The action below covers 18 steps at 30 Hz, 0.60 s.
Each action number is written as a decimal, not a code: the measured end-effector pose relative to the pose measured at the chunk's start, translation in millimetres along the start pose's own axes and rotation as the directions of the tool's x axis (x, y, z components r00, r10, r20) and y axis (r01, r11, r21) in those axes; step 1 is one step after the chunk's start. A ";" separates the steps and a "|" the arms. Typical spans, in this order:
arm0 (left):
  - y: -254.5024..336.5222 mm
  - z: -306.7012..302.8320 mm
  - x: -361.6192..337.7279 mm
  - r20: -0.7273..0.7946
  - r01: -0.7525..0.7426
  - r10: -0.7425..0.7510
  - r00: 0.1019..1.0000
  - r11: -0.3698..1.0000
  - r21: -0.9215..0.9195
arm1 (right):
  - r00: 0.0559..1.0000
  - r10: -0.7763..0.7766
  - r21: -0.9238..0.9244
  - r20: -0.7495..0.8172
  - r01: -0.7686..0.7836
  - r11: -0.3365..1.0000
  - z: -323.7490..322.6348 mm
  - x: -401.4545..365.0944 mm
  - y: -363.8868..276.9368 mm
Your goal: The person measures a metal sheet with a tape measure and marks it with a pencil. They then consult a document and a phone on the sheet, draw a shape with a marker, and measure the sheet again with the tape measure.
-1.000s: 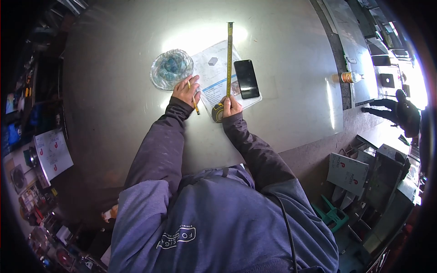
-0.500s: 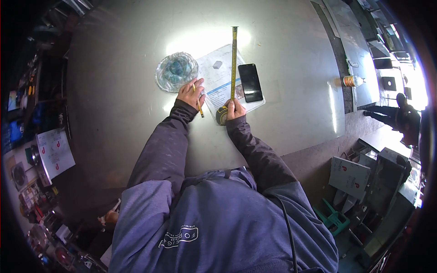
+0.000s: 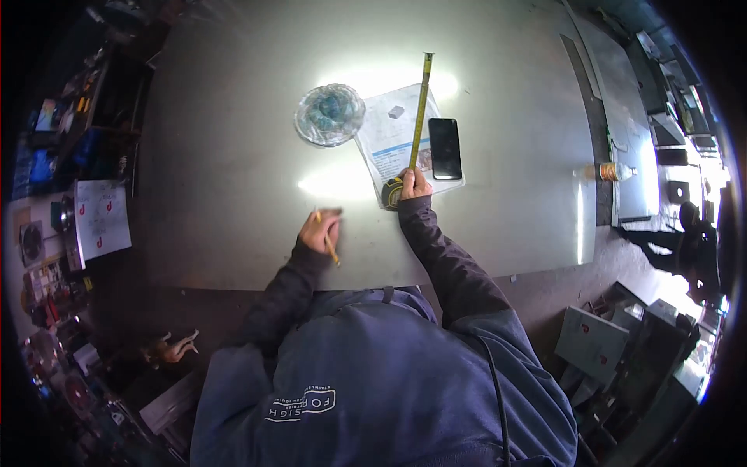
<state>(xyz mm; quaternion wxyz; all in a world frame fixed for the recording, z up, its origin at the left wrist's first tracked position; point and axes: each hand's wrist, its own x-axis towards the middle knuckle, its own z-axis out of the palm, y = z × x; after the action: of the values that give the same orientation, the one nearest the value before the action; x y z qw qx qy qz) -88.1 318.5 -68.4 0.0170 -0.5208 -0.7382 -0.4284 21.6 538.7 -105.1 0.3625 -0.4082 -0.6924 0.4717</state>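
My right hand grips a black and yellow tape measure by its case. Its yellow blade is drawn out, pointing away from me across a printed sheet. Between the fingers of my left hand is a yellow pencil, slanting down toward me; that hand is slightly blurred, over the near part of the table. A black phone lies on the right side of the sheet. Left of the sheet sits a round bundle in clear plastic wrap, bluish-green in the middle.
The large metal table has its near edge just in front of my body. A bottle lies toward the right side. Boxes marked in red stand at lower right, a brown animal is on the floor at lower left, and a person stands far right.
My left hand, with the pencil, has moved back toward me, away from the sheet and wrapped bundle. My right hand still holds the tape measure, its blade now slanting slightly more to the right.
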 end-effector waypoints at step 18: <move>-28.3 -124.7 -112.8 -0.578 0.523 -0.418 0.701 0.852 0.017 | 0.991 -0.036 0.024 0.129 0.033 0.999 5.5 12.0 27.6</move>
<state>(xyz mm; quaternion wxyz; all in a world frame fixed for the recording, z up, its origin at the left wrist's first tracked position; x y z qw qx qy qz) -111.3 149.8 -60.2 0.1669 -0.1631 -0.8445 -0.4820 18.0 553.8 -131.5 0.3293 -0.3607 -0.7163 0.4984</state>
